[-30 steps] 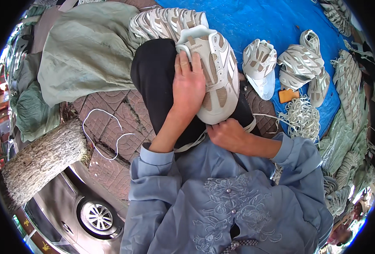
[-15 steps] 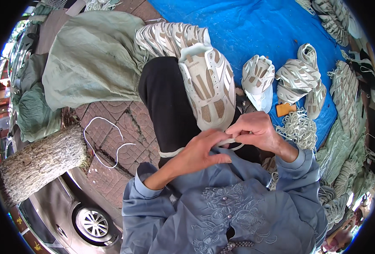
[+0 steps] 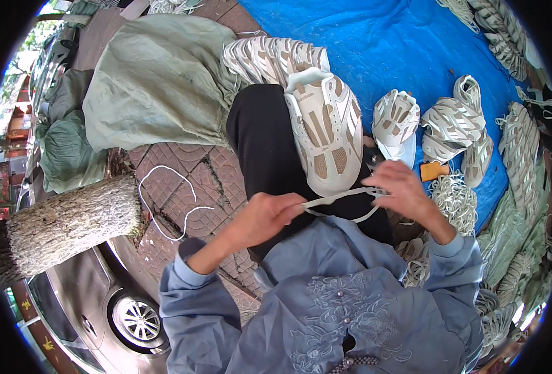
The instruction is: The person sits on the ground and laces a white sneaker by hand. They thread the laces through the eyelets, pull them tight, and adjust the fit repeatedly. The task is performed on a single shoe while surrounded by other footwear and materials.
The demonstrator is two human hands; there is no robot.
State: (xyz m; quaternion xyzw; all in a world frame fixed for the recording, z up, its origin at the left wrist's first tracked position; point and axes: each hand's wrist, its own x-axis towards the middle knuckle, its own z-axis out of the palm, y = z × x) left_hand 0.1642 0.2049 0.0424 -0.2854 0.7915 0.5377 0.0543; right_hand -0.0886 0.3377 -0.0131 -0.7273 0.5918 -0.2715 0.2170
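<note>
A white shoelace [image 3: 335,198] stretches doubled between my two hands, just above my lap. My left hand [image 3: 265,218] is closed, pinching one end between thumb and fingers. At the other end my right hand [image 3: 407,193] has the lace at its thumb and bent fingers, which are slightly blurred. Beyond the lace, a white and beige shoe upper [image 3: 324,134] with empty eyelets lies over my black-clad thigh, its toe towards me. Neither hand touches this upper.
More uppers [image 3: 276,59] lie in a row beyond my knee. Others [image 3: 447,121] rest on a blue tarp [image 3: 351,37], near an orange block [image 3: 434,171] and a pile of laces [image 3: 454,202]. A loose lace [image 3: 144,193] lies on the paving, beside a tree trunk [image 3: 79,215].
My hands have moved apart, left hand to the left and right hand to the right, drawing the lace out between them. The whole view has shifted slightly.
</note>
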